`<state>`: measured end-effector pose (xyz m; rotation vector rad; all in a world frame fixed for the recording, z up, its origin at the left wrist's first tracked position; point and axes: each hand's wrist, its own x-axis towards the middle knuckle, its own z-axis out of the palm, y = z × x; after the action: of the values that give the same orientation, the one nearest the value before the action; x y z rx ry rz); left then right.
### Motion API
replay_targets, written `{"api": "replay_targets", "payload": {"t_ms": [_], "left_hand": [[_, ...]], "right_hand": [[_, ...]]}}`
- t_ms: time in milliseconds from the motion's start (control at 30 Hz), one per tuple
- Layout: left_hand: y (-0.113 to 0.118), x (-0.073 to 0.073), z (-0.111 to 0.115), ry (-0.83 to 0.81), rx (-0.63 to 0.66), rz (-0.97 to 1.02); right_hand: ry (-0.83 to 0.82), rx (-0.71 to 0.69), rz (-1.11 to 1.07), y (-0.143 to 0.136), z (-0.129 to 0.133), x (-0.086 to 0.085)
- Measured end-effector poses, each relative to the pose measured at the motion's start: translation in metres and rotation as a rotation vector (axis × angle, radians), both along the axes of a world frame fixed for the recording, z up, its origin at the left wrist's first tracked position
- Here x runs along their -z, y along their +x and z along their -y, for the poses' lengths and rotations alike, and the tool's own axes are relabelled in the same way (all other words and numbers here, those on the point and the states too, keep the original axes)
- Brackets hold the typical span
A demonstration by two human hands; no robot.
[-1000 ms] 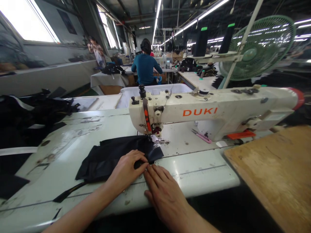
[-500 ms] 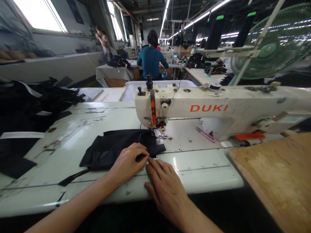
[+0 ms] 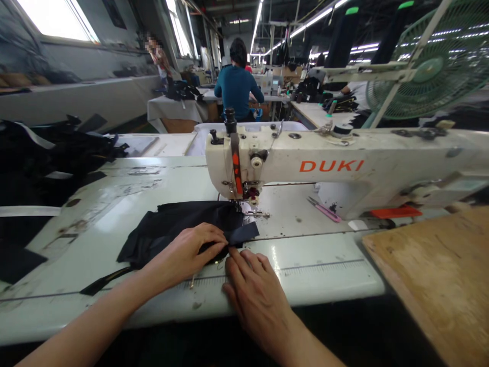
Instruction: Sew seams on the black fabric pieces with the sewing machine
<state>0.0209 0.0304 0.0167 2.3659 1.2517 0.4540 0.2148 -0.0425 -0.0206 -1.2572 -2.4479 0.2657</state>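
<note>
Left hand point(image 3: 183, 255) pinches dark fabric point(image 3: 171, 229) — right hand's point(image 3: 254, 293) grip unclear, fingertips hidden.

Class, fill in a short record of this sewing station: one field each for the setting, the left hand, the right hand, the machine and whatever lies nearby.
Setting: sewing workshop, pale table
Left hand: on the black fabric, fingers curled at its near edge
Right hand: flat on the table, fingertips at the fabric edge
Machine: white sewing machine, fabric reaching under its needle
Nearby: pink snips, green fan, wooden board
</note>
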Motion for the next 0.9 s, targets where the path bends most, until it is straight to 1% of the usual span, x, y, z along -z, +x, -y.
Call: {"api": "replay_targets", "payload": {"t_ms": [133, 233, 333, 433, 567, 733, 833, 900], "left_hand": [[0.009, 0.009, 0.006, 0.116, -0.023, -0.025], [0.014, 0.015, 0.01, 0.187, 0.002, 0.0], [0.015, 0.017, 0.011, 0.237, 0.039, -0.004], [0.015, 0.017, 0.011, 0.246, 0.037, -0.039], [0.016, 0.014, 0.008, 0.241, 0.04, -0.08], [0.017, 0.002, -0.003, 0.183, 0.175, -0.155], [0.02, -0.003, -0.009, 0.17, 0.197, -0.18], [0.021, -0.003, -0.011, 0.17, 0.195, -0.174]], "right_hand": [[0.013, 0.007, 0.006, -0.001, 0.002, 0.004], [0.022, 0.002, 0.006, 0.0, 0.001, 0.006], [0.024, -0.003, -0.002, 0.002, 0.0, 0.006], [0.015, -0.006, -0.012, 0.002, -0.001, 0.006], [0.014, -0.006, 0.0, 0.003, -0.001, 0.006], [0.037, -0.026, 0.03, 0.004, -0.003, 0.007], [0.054, -0.043, 0.044, 0.004, -0.005, 0.006], [0.059, -0.05, 0.044, 0.005, -0.006, 0.006]]}}
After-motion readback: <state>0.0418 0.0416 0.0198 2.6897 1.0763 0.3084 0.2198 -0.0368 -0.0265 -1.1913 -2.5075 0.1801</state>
